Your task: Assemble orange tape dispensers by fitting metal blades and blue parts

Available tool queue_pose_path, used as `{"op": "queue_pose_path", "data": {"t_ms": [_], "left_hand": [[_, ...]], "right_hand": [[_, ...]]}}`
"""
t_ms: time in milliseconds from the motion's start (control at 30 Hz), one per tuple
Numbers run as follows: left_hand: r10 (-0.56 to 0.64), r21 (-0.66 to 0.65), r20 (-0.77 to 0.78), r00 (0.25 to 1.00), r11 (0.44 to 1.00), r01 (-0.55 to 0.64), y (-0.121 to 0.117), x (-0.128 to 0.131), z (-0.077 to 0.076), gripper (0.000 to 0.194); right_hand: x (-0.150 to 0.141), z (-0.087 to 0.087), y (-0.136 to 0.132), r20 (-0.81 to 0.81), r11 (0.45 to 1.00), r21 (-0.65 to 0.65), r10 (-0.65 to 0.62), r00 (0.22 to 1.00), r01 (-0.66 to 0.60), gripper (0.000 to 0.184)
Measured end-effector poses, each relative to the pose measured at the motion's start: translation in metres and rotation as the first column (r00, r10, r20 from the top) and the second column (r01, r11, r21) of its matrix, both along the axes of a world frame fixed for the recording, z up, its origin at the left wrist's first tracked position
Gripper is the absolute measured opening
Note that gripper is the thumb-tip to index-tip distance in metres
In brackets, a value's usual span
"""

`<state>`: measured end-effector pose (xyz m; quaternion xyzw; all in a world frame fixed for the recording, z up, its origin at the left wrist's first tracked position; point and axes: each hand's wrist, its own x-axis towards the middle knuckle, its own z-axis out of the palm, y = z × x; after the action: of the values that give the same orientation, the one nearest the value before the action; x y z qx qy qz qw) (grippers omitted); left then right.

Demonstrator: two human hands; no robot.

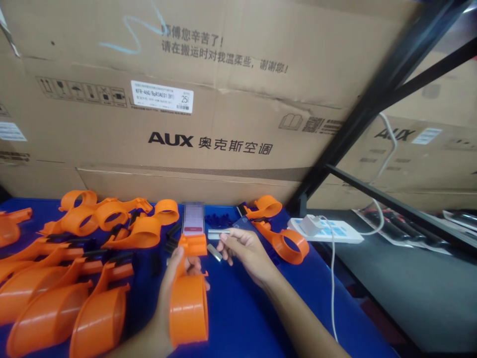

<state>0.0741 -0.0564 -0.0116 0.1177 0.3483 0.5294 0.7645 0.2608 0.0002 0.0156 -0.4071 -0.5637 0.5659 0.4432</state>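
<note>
Head view: orange dispenser [189, 309] partly hides left fingers [194, 263].

Your two hands [242, 248] are in view. You have one orange ringed piece [190, 311] in the left, two right of centre, at least eight at frame left; two silver strips [214, 252]; one phone [193, 221]; one white power strip [343, 231].

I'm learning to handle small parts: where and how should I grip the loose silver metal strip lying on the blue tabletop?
Probably pinch the narrow silver metal strip across its middle from above: it lies diagonally on the blue tabletop, both long edges exposed.
</note>
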Motion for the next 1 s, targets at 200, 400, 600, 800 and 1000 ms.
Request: {"op": "queue_pose_path", "data": {"t_ms": [200, 400, 600, 800, 1000], "left_hand": [[0.0, -0.021, -0.016, 1.0, 1.0, 0.0, -0.005, 0.003, 0.004, 0.041], [-0.082, -0.042, -0.047, 0.996, 0.996, 0.08, 0.004, -0.003, -0.004, 0.046], [0.005, 0.037, -0.088, 0.996, 0.999, -0.002, -0.001, 0.001, -0.008, 0.045], [0.141, 0.106, -0.171, 0.975, 0.987, -0.124, -0.003, 0.008, -0.004, 0.049], [0.207, 0.11, -0.238, 0.949, 0.976, -0.186, -0.006, 0.009, 0.006, 0.049]], "right_hand": [[0.0, 0.0, 0.001, 0.065, 1.0, 0.028, 0.0, 0.998, -0.002, 0.04], [0.002, 0.002, 0.002, 0.125, 0.996, 0.092, -0.02, 0.992, 0.008, 0.038], [0.003, 0.0, 0.002, 0.183, 0.989, 0.143, 0.004, 0.983, -0.031, 0.038], [-0.004, -0.006, 0.0, 0.187, 0.991, 0.135, -0.023, 0.982, -0.003, 0.04], [-0.002, -0.006, 0.002, 0.078, 0.963, 0.185, -0.213, 0.974, 0.196, 0.033]]}}
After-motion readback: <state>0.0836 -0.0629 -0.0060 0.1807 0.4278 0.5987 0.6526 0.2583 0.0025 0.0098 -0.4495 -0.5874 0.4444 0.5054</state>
